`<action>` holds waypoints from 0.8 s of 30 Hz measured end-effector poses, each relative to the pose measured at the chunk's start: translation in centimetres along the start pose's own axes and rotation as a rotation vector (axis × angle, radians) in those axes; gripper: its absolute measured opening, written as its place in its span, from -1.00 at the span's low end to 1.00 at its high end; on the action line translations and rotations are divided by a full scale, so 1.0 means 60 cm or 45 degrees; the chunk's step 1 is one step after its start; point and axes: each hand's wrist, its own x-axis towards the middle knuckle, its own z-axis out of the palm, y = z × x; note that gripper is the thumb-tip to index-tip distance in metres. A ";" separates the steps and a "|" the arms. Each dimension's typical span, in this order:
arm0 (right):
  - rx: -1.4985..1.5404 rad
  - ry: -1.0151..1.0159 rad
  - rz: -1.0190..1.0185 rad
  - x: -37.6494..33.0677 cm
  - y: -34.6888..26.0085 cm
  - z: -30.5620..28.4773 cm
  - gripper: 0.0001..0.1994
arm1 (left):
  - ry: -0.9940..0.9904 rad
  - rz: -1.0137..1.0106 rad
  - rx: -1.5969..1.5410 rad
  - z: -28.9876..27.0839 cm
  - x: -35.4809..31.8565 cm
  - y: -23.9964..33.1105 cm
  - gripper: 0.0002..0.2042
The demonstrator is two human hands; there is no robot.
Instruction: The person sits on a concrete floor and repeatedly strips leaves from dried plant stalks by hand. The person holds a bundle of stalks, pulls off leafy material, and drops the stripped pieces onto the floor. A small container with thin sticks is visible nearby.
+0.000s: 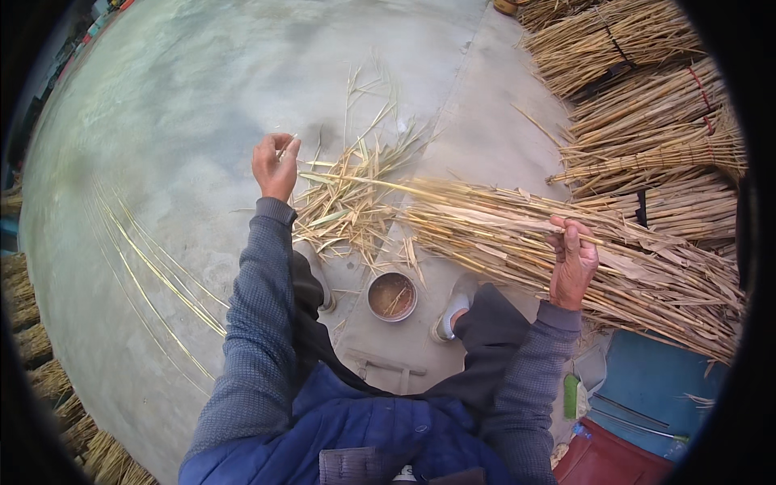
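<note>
Straw-coloured stalk (595, 240) sits pinched in the right hand (572, 271) over the reed pile (647, 279), its length hard to trace; whether the curled left hand (275, 167) grips anything, I cannot tell.

Below and to the right of the left hand (277, 166) stands a round bowl (391, 318) with brownish contents, and nearer the body lies a low wooden piece (384, 361). Beyond the right hand (572, 263), tied bundles of dry stalks (638, 89) lie stacked. Below that hand are a green object (571, 396), a blue surface (647, 368) and a red one (610, 461). More bundles (48, 380) line the edge far left of the left hand
</note>
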 end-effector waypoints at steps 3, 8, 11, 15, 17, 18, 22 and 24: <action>0.003 0.008 0.016 -0.008 0.009 0.026 -0.76 | -0.060 0.606 0.138 0.027 -0.034 0.098 -0.64; 0.066 0.015 0.038 -0.019 0.022 0.092 -0.73 | -0.550 0.938 -0.433 0.073 -0.129 0.276 -0.52; 0.062 0.044 0.131 -0.022 0.025 0.112 -0.72 | -0.541 1.027 -0.515 0.098 -0.159 0.314 -0.54; 0.069 0.021 0.139 -0.023 0.027 0.113 -0.71 | -0.448 1.053 -0.545 0.124 -0.174 0.322 -0.61; 0.078 0.000 0.146 -0.024 0.026 0.110 -0.71 | -0.435 1.095 -0.531 0.132 -0.177 0.325 -0.65; 0.114 -0.028 0.140 -0.025 0.025 0.109 -0.71 | -0.455 1.113 -0.514 0.133 -0.175 0.324 -0.67; 0.112 -0.059 0.190 -0.028 0.012 0.096 -0.77 | -0.563 0.978 -0.682 0.135 -0.171 0.320 -0.72; 0.032 0.075 0.135 -0.025 0.004 0.084 -0.78 | -0.610 0.816 -0.844 0.136 -0.174 0.318 -0.73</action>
